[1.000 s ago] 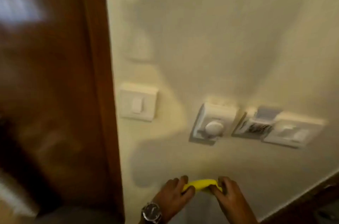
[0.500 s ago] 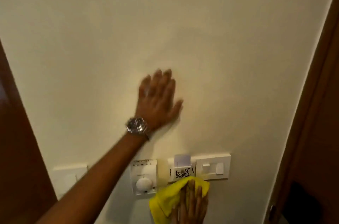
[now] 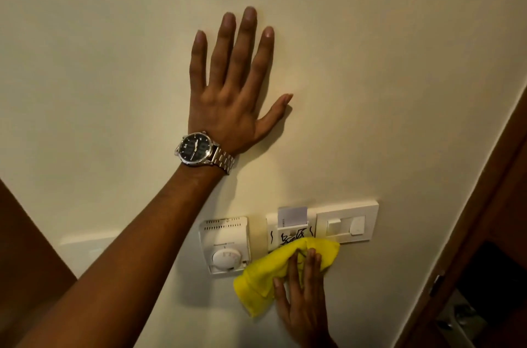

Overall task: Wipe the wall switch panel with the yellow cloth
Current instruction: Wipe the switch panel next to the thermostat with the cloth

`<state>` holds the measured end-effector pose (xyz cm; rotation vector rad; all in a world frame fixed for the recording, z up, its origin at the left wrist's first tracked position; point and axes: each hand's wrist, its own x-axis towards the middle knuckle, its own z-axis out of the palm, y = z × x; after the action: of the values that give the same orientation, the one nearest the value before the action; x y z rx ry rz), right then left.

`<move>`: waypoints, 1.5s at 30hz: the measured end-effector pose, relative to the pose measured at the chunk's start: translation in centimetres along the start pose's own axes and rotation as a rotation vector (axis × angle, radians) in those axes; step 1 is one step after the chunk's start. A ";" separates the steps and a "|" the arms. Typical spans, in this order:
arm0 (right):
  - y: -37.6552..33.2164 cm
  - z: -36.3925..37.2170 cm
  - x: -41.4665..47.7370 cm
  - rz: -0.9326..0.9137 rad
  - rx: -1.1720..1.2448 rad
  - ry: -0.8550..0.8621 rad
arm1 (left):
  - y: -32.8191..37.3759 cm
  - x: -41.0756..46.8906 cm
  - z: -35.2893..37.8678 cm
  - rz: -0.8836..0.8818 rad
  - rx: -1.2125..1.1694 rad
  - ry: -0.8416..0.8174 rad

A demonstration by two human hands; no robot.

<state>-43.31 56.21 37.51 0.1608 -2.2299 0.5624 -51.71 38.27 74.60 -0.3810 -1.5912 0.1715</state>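
A white wall switch panel (image 3: 346,223) sits low on the cream wall, with a key-card slot (image 3: 292,219) holding a card on its left part. My right hand (image 3: 302,299) presses the crumpled yellow cloth (image 3: 271,273) flat against the wall, and the cloth overlaps the panel's lower left edge. My left hand (image 3: 233,90), a metal watch on its wrist, lies flat on the wall above the panel with fingers spread and holds nothing.
A white thermostat with a round dial (image 3: 226,245) is mounted just left of the cloth. Another white switch plate (image 3: 85,246) shows partly behind my left forearm. Dark wooden door frames border the wall at left (image 3: 25,247) and right (image 3: 484,205).
A second ago both hands held the cloth low below the switches. My left hand has since gone up flat onto the wall, and my right hand has pushed the cloth up against the panel.
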 end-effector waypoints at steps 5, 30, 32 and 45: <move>-4.1 3.6 1.0 -0.093 -0.225 0.083 | -0.1 0.1 -0.1 -0.009 0.012 -0.006; -6.2 0.0 5.9 -0.082 0.050 0.237 | -0.1 0.1 -0.2 -0.012 -0.010 -0.014; -5.2 0.5 3.6 -0.137 0.022 0.227 | -0.1 0.0 -0.2 -0.005 0.004 -0.021; -4.0 0.4 3.1 -0.165 0.101 0.177 | 0.0 0.0 -0.2 -0.005 0.004 -0.021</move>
<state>-44.46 52.70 40.98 0.3310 -1.9964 0.5758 -51.54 38.19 74.59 -0.3726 -1.6125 0.1753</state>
